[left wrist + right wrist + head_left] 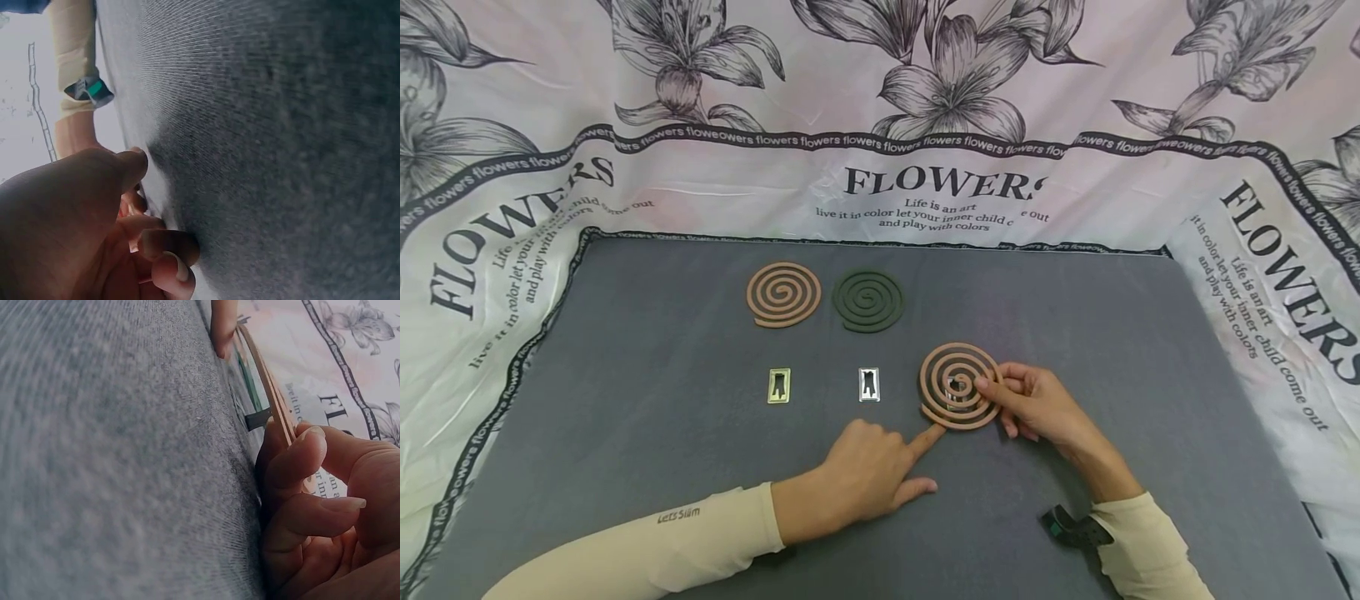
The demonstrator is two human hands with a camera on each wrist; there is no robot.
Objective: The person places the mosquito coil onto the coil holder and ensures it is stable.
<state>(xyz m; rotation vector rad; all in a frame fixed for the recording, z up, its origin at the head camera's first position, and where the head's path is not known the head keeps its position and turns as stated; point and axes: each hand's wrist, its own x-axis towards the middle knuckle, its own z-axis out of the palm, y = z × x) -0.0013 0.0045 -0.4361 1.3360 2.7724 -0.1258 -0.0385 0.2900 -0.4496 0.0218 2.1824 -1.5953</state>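
My right hand [1037,404] pinches the right edge of a brown mosquito coil [939,350], thumb on top and fingers beneath. Tilted in the right wrist view, the coil [265,369] stands off the grey surface on that side. Under its centre a small metal coil stand [953,392] shows through the gaps; a dark upright tab [257,419] appears beside the coil in the right wrist view. My left hand [868,467] reaches its straight index finger to the coil's lower left rim, the other fingers loosely bent. In the left wrist view, that hand [81,206] hides the coil.
Farther back lie another brown coil [783,294] and a dark green coil [868,300], side by side. In front of them are a gold-coloured stand [779,386] and a silver stand [869,385]. A flower-printed sheet [737,192] borders the grey tabletop [647,400].
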